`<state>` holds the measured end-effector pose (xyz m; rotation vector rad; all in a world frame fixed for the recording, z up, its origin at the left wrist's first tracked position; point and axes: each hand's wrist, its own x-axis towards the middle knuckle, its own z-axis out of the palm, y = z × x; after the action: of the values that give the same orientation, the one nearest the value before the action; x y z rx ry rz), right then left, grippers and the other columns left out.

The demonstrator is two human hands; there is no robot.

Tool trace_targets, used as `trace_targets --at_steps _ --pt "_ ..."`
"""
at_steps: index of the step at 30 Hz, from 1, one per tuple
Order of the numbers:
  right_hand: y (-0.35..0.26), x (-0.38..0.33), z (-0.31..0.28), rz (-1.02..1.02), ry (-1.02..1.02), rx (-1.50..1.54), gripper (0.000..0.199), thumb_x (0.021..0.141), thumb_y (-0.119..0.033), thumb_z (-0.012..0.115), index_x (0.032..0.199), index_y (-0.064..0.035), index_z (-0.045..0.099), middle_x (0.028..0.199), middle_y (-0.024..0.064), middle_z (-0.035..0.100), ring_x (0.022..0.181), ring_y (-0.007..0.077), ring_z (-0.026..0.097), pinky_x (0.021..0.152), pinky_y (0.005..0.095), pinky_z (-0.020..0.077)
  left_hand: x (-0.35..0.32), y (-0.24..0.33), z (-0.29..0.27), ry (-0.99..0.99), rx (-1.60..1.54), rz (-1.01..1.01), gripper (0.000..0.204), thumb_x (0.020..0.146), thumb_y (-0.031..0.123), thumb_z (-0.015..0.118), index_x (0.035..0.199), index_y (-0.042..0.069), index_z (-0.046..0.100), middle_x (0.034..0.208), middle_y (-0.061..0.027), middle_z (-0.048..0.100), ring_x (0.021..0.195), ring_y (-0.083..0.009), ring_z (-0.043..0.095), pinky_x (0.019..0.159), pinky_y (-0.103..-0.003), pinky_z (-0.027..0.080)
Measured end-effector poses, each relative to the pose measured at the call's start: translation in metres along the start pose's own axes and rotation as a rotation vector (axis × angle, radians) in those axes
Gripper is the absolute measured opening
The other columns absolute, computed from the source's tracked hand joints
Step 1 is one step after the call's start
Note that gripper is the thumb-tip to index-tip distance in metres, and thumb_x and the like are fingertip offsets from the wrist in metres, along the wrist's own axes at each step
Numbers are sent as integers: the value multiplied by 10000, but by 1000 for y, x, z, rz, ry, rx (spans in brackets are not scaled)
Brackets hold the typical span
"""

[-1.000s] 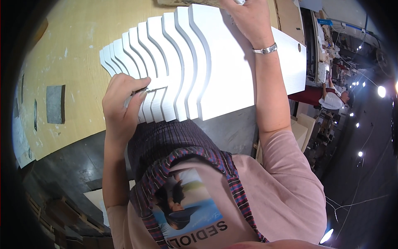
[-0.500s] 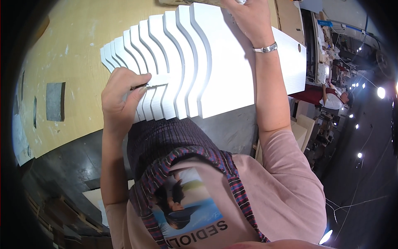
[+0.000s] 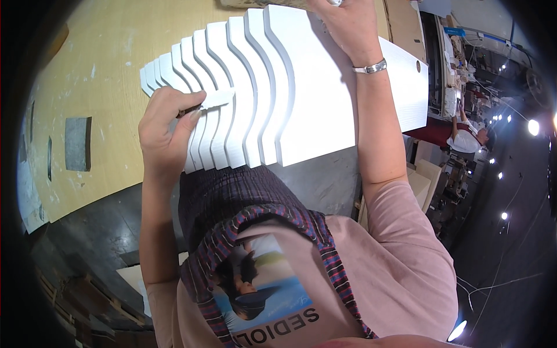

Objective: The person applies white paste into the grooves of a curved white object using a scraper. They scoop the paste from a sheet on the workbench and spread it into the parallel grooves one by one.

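Observation:
White wavy-edged boards (image 3: 325,87) lie overlapped in a stepped stack on the table, their curved edges running away from me. My left hand (image 3: 165,119) is closed, pinching a small flat whitish strip (image 3: 217,97) with a dark part at the fingers. The strip lies over the stepped edges on the left of the stack; whether it touches them I cannot tell. My right hand (image 3: 351,32) is at the far side of the top board, its fingers curled and partly cut off by the frame. Something small and pale shows at its fingertips, too little to name.
The yellowish table (image 3: 104,87) carries a grey rectangular block (image 3: 78,144) at left. A pale slab (image 3: 261,3) lies at the far edge. My dark striped apron (image 3: 232,188) is against the stack's near side. Another person (image 3: 467,139) is off to the right.
My left hand has moved slightly away from me with the strip, which now sits farther up the stepped edges. My right hand has hardly moved.

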<state>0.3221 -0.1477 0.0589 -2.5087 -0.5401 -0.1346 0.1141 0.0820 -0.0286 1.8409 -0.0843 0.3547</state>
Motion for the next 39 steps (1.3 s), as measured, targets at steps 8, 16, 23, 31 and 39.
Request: trace_targets --at_steps 8,16,23,31,39 --pt "-1 3 1 -6 2 -3 239 821 -199 684 841 33 737 733 219 694 703 274 708 695 369 536 5 -4 3 83 38 -13 254 793 -121 663 1027 -37 712 868 -111 620 815 -232 585 736 -321 482" --pt "0 2 1 0 -1 -4 244 816 -209 690 839 30 732 713 221 679 690 274 697 696 372 533 6 -2 1 104 104 13 265 776 -136 667 1023 -50 711 855 -117 621 805 -246 591 739 -327 488" --pt "4 0 0 19 4 -11 249 815 -214 692 841 30 734 719 221 684 693 279 701 696 373 534 0 11 -3 -86 -35 105 280 764 -125 668 1024 -34 716 846 -115 626 793 -250 585 719 -328 467" --pt "-2 3 4 29 -8 -4 252 814 -213 698 849 32 740 727 221 692 702 277 709 695 372 537 3 9 8 -108 -51 46 285 750 -126 668 1010 -23 722 814 -105 603 788 -249 583 709 -332 460" --pt "0 1 4 0 5 -37 247 817 -216 690 846 24 741 726 231 686 699 296 706 704 382 539 7 13 14 -68 -28 80 268 744 -120 671 989 -23 721 806 -113 600 781 -256 581 699 -342 463"
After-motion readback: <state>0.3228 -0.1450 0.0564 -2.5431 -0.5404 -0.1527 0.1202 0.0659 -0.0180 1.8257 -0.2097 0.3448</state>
